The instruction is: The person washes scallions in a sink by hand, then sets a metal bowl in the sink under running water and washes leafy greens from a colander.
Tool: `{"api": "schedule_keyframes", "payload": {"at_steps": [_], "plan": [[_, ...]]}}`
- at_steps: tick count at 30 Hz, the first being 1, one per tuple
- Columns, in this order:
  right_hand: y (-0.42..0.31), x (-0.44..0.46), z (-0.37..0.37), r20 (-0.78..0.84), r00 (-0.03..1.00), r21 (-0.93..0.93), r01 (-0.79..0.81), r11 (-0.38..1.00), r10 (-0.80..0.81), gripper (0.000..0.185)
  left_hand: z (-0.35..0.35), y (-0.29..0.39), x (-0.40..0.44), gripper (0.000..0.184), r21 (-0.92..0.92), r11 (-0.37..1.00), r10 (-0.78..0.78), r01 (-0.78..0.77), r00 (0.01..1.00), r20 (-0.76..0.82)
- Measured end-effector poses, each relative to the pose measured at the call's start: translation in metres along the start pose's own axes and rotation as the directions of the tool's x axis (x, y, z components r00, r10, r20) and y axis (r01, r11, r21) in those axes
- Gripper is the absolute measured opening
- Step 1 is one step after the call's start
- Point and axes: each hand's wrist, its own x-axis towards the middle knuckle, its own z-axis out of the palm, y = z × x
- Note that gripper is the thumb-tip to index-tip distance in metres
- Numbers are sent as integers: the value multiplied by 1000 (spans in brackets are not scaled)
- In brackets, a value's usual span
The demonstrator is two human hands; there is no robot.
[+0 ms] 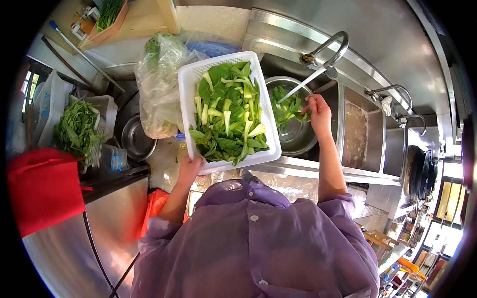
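A white plastic basket point(270, 141) full of leafy greens point(228, 111) with pale stems is tilted over the edge of the sink. My left hand point(191, 168) is closed on its near left corner. To the right, a round metal basin point(304, 141) stands in the sink, with wet greens point(285, 107) in it. My right hand point(319, 113) is over the basin's right side, fingers closed on some of these leaves. Water runs from the curved faucet point(343, 42) into the basin.
A second sink compartment point(355, 134) and another faucet point(397, 89) are on the right. A clear plastic bag point(161, 84) of vegetables stands behind the basket. At left are a metal bowl point(138, 141), more greens point(77, 126) in a crate, and a red cloth-like item point(44, 191).
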Motion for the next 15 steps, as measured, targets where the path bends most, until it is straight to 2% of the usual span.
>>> {"api": "schedule_keyframes", "payload": {"at_steps": [1,3,5,7,10,12,14,15], "plan": [[-3,-1,1,4,1000,0,0,1000,0,16,0,-2,1,20,6,1000,7,-7,1000,4],[-12,-5,3,-117,983,46,-139,989,144,16,0,-3,3,20,14,1000,13,-13,1000,7],[-12,-5,0,-141,984,64,-100,993,108,16,-1,-2,2,19,1,1000,28,-28,998,49],[-12,-5,-6,-203,979,80,-17,997,33,20,3,4,-1,20,-10,1000,4,-4,1000,23],[-15,-19,-18,-329,940,189,-27,982,89,19,2,6,-3,21,-2,1000,-27,27,999,28],[-2,-45,-22,-364,921,205,-65,977,138,20,-3,2,2,23,36,999,-34,31,996,77],[23,-86,-28,-309,924,308,-129,942,228,20,-4,-7,8,25,87,996,-33,28,998,56],[27,-111,-31,-328,900,301,-187,935,286,20,-2,0,4,25,118,992,-38,33,998,46]]}}
